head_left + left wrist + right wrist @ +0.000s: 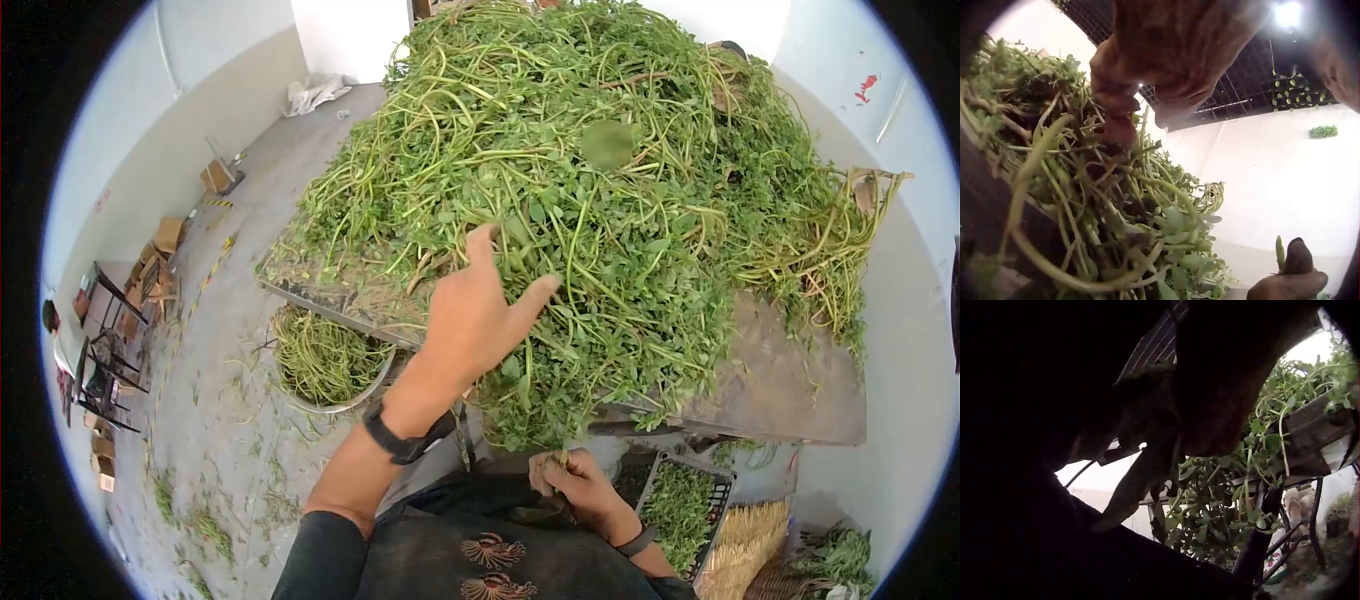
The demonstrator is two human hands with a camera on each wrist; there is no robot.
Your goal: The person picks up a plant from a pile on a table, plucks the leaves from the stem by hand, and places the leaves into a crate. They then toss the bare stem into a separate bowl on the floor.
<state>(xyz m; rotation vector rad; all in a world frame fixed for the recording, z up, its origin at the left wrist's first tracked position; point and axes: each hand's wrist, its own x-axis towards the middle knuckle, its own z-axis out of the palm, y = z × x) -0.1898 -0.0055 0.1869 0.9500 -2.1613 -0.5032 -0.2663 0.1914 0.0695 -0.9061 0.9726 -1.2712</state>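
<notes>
A big heap of leafy green stems (560, 200) covers the table. My left hand (475, 310) reaches over its near side, index finger and thumb spread apart; the other fingers are hidden from above. In the left wrist view, that hand's fingertips (1119, 128) touch the tangled stems (1110, 181). Close to my lap, my right hand (580, 485) pinches a short bit of green stem (563, 457) between thumb and fingers. The left wrist view shows its tip (1280, 253) poking up beside the thumb. The right wrist view is mostly dark.
Under the table's left edge stands a metal basin (345, 400) of bare stems. A black crate (715, 520) with leafy greens sits at lower right, beside a straw broom (745, 545). Bare tabletop (790, 370) shows at right. Chairs (105, 360) and cardboard boxes (165, 240) line the left wall.
</notes>
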